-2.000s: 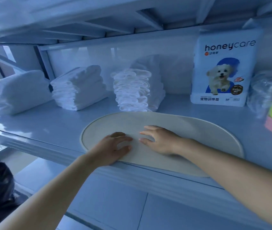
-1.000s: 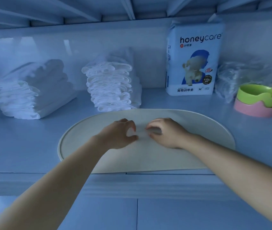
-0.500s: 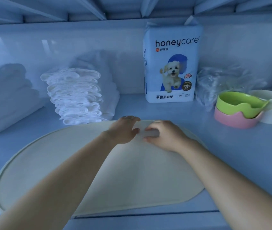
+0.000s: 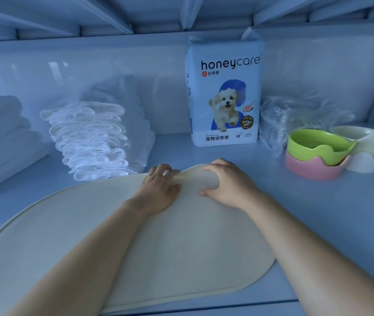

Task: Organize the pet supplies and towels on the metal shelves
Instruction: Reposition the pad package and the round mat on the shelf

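Mat (image 4: 181,236) lay flat before; now left hand (image 4: 158,188) and right hand (image 4: 228,183) grip its lifted far rim, probably starting a fold.

Training-pad pack (image 4: 223,96): "honeycare", "好命家", "TRAINING PADS", "宠物训导垫", "M+"; piece count blurred.

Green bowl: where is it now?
Head view, right side of the shelf: the green bowl sits nested in the pink bowl, pale bowls just right of it, clear plastic behind, honeycare pack further left.
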